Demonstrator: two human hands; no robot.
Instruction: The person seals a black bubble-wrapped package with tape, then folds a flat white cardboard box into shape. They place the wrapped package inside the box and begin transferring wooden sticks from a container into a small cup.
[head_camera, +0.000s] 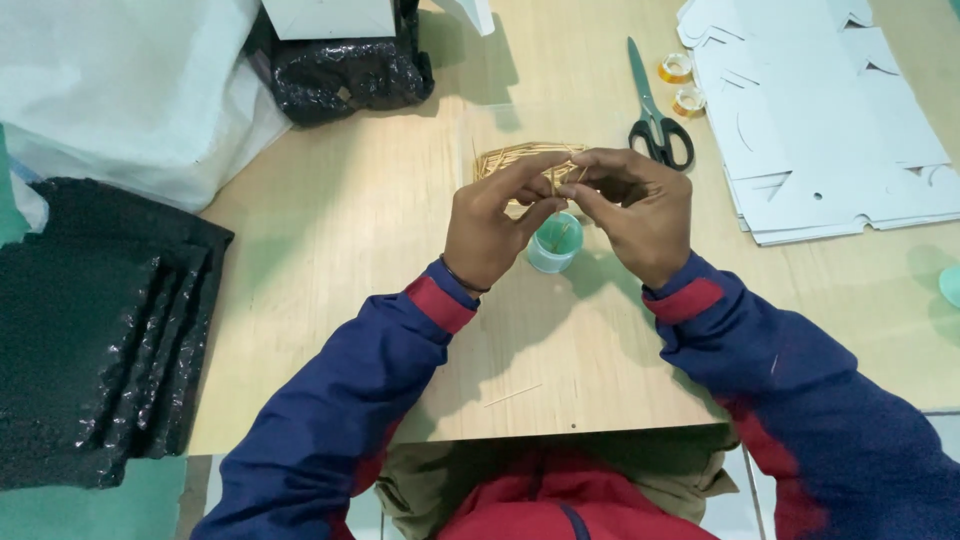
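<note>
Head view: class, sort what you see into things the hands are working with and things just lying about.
In use: left hand, right hand, toothpicks, small green cup.

Lying about: scissors, tape rolls, white card cut-outs, black bags, stray toothpick.

Toothpick pile (515, 157) partly behind hands; white card stack (820, 120) cut off at edge.

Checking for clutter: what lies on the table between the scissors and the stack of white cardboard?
In the head view, two small rolls of clear tape lie between the scissors and the white cardboard stack.
</note>
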